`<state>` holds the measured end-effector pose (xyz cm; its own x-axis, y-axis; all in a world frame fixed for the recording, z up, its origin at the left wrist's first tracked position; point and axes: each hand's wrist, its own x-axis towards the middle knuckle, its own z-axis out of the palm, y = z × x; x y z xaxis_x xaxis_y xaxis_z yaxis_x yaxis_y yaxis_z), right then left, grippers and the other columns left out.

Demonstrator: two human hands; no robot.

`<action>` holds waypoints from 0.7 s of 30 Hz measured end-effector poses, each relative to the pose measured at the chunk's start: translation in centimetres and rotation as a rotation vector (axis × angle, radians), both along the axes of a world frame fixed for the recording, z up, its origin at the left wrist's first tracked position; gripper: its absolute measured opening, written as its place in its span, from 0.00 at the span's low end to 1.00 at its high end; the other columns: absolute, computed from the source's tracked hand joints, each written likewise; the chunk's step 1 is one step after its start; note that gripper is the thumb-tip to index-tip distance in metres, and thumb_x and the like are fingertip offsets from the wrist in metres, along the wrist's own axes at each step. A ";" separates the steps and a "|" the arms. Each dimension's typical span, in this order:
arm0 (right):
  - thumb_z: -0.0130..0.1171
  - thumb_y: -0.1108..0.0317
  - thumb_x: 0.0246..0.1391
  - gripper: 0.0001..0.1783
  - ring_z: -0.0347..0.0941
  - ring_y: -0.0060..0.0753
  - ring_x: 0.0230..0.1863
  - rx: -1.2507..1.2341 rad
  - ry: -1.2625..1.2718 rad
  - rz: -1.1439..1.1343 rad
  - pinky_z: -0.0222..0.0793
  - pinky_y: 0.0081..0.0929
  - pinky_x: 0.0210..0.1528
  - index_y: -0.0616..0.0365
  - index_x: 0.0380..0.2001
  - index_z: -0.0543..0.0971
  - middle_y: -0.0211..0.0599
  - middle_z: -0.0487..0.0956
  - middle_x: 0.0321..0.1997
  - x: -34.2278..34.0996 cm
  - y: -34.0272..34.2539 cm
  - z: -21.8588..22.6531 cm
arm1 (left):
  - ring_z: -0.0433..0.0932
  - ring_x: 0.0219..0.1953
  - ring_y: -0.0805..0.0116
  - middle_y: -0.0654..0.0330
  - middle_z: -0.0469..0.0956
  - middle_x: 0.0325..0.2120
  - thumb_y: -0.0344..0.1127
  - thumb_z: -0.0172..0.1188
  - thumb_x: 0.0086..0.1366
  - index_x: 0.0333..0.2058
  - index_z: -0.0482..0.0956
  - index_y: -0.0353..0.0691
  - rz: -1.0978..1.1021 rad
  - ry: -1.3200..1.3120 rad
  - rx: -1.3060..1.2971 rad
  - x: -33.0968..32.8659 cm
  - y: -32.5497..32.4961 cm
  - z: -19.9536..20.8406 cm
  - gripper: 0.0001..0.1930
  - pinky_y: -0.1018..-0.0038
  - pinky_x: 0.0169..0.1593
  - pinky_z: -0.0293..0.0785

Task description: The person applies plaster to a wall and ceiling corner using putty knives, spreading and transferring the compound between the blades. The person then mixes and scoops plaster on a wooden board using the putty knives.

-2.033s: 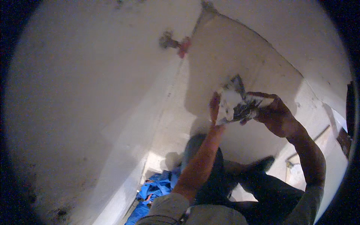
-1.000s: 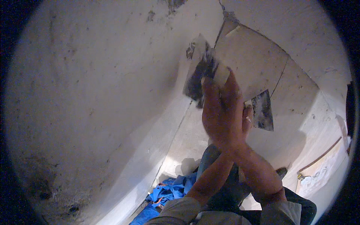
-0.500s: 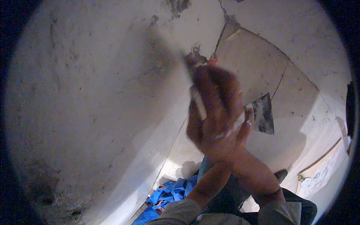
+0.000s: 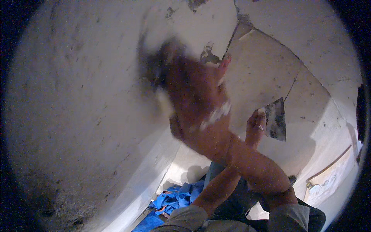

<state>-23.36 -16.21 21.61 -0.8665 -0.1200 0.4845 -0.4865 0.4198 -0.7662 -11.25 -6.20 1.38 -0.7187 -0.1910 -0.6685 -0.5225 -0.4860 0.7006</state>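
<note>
My forearms cross, the right over the left. My right hand point(image 4: 199, 96) is closed and blurred by motion against the stained plaster wall point(image 4: 104, 89). A pale handle point(image 4: 165, 103) shows at its edge, with a dark smeared shape beyond the fingers; it looks like a putty knife, though the blade cannot be made out. A white smear marks the back of that hand. Lower right, my left hand point(image 4: 255, 125) is closed round a wide putty knife, whose grey, smudged, flared blade point(image 4: 276, 120) points right.
A chipped patch point(image 4: 209, 54) in the wall lies just above my right hand. A dark crack point(image 4: 272, 38) runs across the surface at right. Blue crumpled sheeting point(image 4: 177, 199) lies below on the left. A pale board-like thing point(image 4: 328, 178) stands at lower right.
My right hand has swept left across the wall with its tool, uncovering the chipped patch. My left hand, partly hidden before, now shows beside its putty knife, which has shifted slightly right.
</note>
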 end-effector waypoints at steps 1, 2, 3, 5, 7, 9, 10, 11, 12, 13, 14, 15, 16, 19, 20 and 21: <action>0.57 0.81 0.27 0.38 0.69 0.48 0.44 0.008 -0.019 0.050 0.70 0.33 0.38 0.63 0.52 0.72 0.49 0.71 0.45 1.0 0.4 -0.5 | 0.65 0.30 0.78 0.71 0.70 0.27 0.40 0.51 0.67 0.35 0.74 0.40 -0.053 0.012 -0.121 -0.2 0.0 0.6 0.10 0.77 0.35 0.64; 0.58 0.81 0.27 0.38 0.69 0.48 0.44 0.017 -0.040 0.099 0.70 0.33 0.38 0.63 0.52 0.72 0.49 0.71 0.46 1.9 1.0 -1.0 | 0.65 0.30 0.77 0.71 0.69 0.26 0.40 0.51 0.67 0.34 0.74 0.40 -0.108 0.024 -0.240 -0.5 0.0 1.1 0.10 0.76 0.34 0.63; 0.58 0.80 0.27 0.37 0.70 0.47 0.44 -0.044 -0.035 0.154 0.70 0.33 0.39 0.63 0.51 0.72 0.50 0.71 0.46 2.4 1.9 -1.4 | 0.65 0.30 0.77 0.71 0.69 0.26 0.40 0.51 0.67 0.34 0.74 0.40 -0.108 0.026 -0.245 -0.3 -0.3 0.6 0.10 0.76 0.34 0.63; 0.59 0.78 0.34 0.32 0.70 0.48 0.43 -0.015 -0.173 0.156 0.70 0.36 0.41 0.63 0.51 0.73 0.50 0.71 0.46 2.9 3.5 -0.9 | 0.71 0.44 0.63 0.55 0.75 0.40 0.50 0.52 0.65 0.43 0.74 0.36 -0.165 -0.022 -0.076 1.3 -1.3 -1.9 0.21 0.70 0.50 0.65; 0.54 0.79 0.44 0.26 0.69 0.53 0.44 -0.148 -0.037 0.007 0.69 0.39 0.43 0.65 0.51 0.72 0.53 0.70 0.45 -0.1 3.4 -0.3 | 0.70 0.43 0.65 0.57 0.75 0.39 0.49 0.52 0.65 0.43 0.75 0.37 -0.226 0.163 -0.455 4.4 -0.9 -5.7 0.20 0.71 0.49 0.65; 0.53 0.79 0.46 0.24 0.69 0.55 0.44 -0.178 -0.043 -0.036 0.68 0.40 0.43 0.65 0.51 0.72 0.54 0.70 0.44 -2.4 3.6 -1.0 | 0.70 0.42 0.67 0.58 0.75 0.38 0.48 0.53 0.65 0.43 0.75 0.38 -0.299 0.330 -0.826 4.8 -0.2 -6.4 0.19 0.72 0.48 0.65; 0.52 0.79 0.47 0.24 0.68 0.55 0.44 -0.188 -0.045 -0.039 0.68 0.41 0.44 0.65 0.51 0.71 0.54 0.70 0.45 -3.0 2.7 -1.2 | 0.70 0.43 0.67 0.58 0.75 0.38 0.49 0.53 0.64 0.43 0.75 0.37 -0.234 0.265 -0.688 4.6 -0.6 -6.5 0.19 0.72 0.49 0.65; 0.52 0.79 0.47 0.24 0.68 0.56 0.45 -0.200 -0.046 -0.039 0.67 0.43 0.44 0.65 0.52 0.71 0.55 0.69 0.45 -3.2 1.8 -1.2 | 0.70 0.43 0.67 0.58 0.75 0.39 0.49 0.53 0.64 0.43 0.74 0.36 -0.166 0.202 -0.553 4.2 -1.0 -6.5 0.20 0.72 0.49 0.65; 0.52 0.79 0.47 0.24 0.68 0.56 0.45 -0.197 -0.049 -0.036 0.67 0.43 0.44 0.65 0.52 0.71 0.55 0.69 0.45 -3.1 1.3 -1.4 | 0.70 0.43 0.67 0.58 0.75 0.39 0.49 0.53 0.64 0.43 0.74 0.36 -0.101 0.141 -0.403 3.3 -0.8 -5.9 0.20 0.72 0.50 0.65; 0.52 0.78 0.46 0.26 0.67 0.57 0.45 -0.164 -0.044 -0.060 0.67 0.43 0.45 0.64 0.53 0.70 0.54 0.69 0.46 -2.9 0.9 -1.5 | 0.70 0.44 0.66 0.58 0.76 0.39 0.49 0.54 0.64 0.43 0.74 0.35 -0.040 0.082 -0.252 2.4 -0.5 -5.0 0.21 0.71 0.50 0.64; 0.54 0.79 0.43 0.29 0.67 0.56 0.46 -0.134 -0.047 -0.061 0.67 0.43 0.45 0.64 0.53 0.69 0.54 0.69 0.47 -2.0 0.5 -1.3 | 0.70 0.44 0.66 0.58 0.76 0.39 0.49 0.54 0.64 0.44 0.74 0.35 0.021 0.022 -0.104 1.6 -0.4 -4.1 0.21 0.71 0.51 0.64; 0.55 0.79 0.40 0.31 0.66 0.55 0.47 -0.100 -0.057 -0.068 0.67 0.43 0.45 0.65 0.54 0.69 0.54 0.68 0.49 -1.2 0.3 -1.5 | 0.70 0.44 0.66 0.58 0.76 0.39 0.49 0.54 0.64 0.44 0.74 0.35 0.017 0.014 -0.100 1.2 -0.3 -2.8 0.21 0.71 0.51 0.64; 0.56 0.79 0.37 0.34 0.66 0.54 0.48 -0.052 -0.058 -0.079 0.68 0.43 0.45 0.65 0.54 0.68 0.53 0.68 0.50 -0.5 0.3 -1.5 | 0.70 0.41 0.69 0.61 0.75 0.38 0.42 0.51 0.66 0.45 0.73 0.37 -0.099 0.002 -0.069 0.6 0.1 -1.4 0.15 0.73 0.48 0.66; 0.59 0.77 0.27 0.40 0.68 0.50 0.47 -0.103 -0.100 0.087 0.69 0.40 0.46 0.66 0.54 0.68 0.51 0.69 0.51 4.5 -1.6 -1.1 | 0.67 0.33 0.75 0.68 0.72 0.31 0.35 0.48 0.68 0.43 0.73 0.39 -0.119 -0.020 -0.032 -0.7 0.1 1.3 0.09 0.77 0.39 0.65; 0.59 0.77 0.24 0.42 0.69 0.49 0.47 -0.131 -0.066 0.152 0.69 0.39 0.46 0.66 0.55 0.68 0.51 0.70 0.51 5.8 -1.9 -1.6 | 0.65 0.29 0.79 0.71 0.70 0.26 0.36 0.49 0.68 0.39 0.74 0.40 -0.032 -0.032 -0.001 -0.8 0.0 1.6 0.08 0.80 0.33 0.63; 0.59 0.76 0.21 0.45 0.70 0.48 0.46 -0.153 -0.029 0.216 0.70 0.37 0.47 0.66 0.55 0.68 0.50 0.71 0.51 6.7 -2.0 -1.7 | 0.65 0.29 0.79 0.71 0.70 0.26 0.36 0.49 0.68 0.39 0.74 0.40 -0.029 -0.032 0.000 -0.9 -0.2 1.5 0.08 0.80 0.33 0.63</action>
